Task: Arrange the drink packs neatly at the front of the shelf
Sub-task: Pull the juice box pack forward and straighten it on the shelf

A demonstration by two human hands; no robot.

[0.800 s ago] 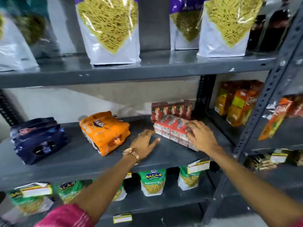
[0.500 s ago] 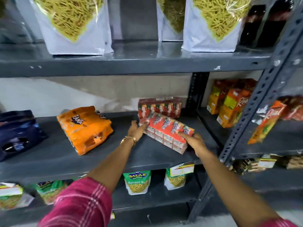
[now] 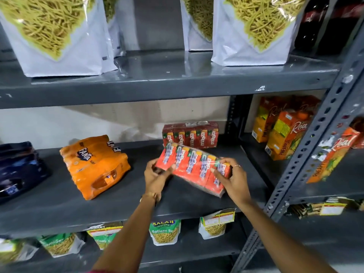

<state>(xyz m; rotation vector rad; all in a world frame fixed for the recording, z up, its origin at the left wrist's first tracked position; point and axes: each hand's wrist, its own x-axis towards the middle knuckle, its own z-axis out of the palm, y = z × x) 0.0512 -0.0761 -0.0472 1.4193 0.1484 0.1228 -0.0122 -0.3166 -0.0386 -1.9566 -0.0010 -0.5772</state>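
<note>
Since the earlier frame the red juice-carton pack [image 3: 194,170] has come up off the shelf [image 3: 122,201] and rolled toward me, so its printed face now tilts up at the camera, where before it lay lower with my hands only on its ends.

Nearest me, at lower centre of the frame, both forearms reach in. My left hand [image 3: 155,177] closes around the pack's upper-left end, thumb on top and fingers [image 3: 167,170] curled under. My right hand [image 3: 233,179] clamps the lower-right end, fingers spread over the wrap. Both are shut on the same pack and neither is free.

The relation that matters is the pack's long axis. It runs diagonally, from upper left by my left hand down to lower right by my right hand, so it sits skewed to the shelf's front lip. I judge the right end is nearer the front edge and the left end must swing forward to square it. The pack is held just above the shelf in the centre-right of the frame; whether its lower corner touches the board I cannot tell.

Farther back, just behind it, the Maaza carton pack [image 3: 190,134] stands upright against the wall. Left of centre the orange Fanta pack [image 3: 94,166] lies askew, and at far left a dark blue drink pack [image 3: 18,170] lies well apart.
</note>
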